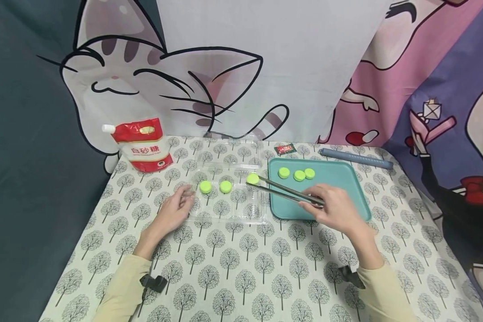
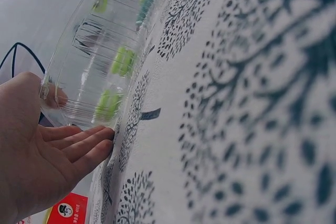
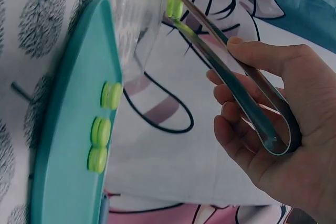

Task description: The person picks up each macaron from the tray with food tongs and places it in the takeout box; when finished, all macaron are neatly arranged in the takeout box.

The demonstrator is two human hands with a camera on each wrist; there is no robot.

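Note:
My right hand [image 1: 332,205] grips metal tongs [image 1: 291,193], whose tips pinch a green macaron [image 1: 252,179] above the right part of a clear plastic box [image 1: 229,214]. In the right wrist view the macaron [image 3: 175,4] sits between the tong tips, raised above the tray. Two more green macarons, a left one [image 1: 205,187] and a right one [image 1: 226,186], lie inside the box. Beside the box's left wall is my left hand [image 1: 176,209]; its fingers are extended in the left wrist view, with the thumb at the box rim.
A teal tray [image 1: 326,212] right of the box bears three green macarons [image 1: 299,175]. Behind it lie a blue-grey stick [image 1: 356,158] and a small green-and-red packet [image 1: 285,149]. A red-and-white sugar pouch [image 1: 142,145] stands back left. The box's clear lid [image 1: 229,150] is folded back.

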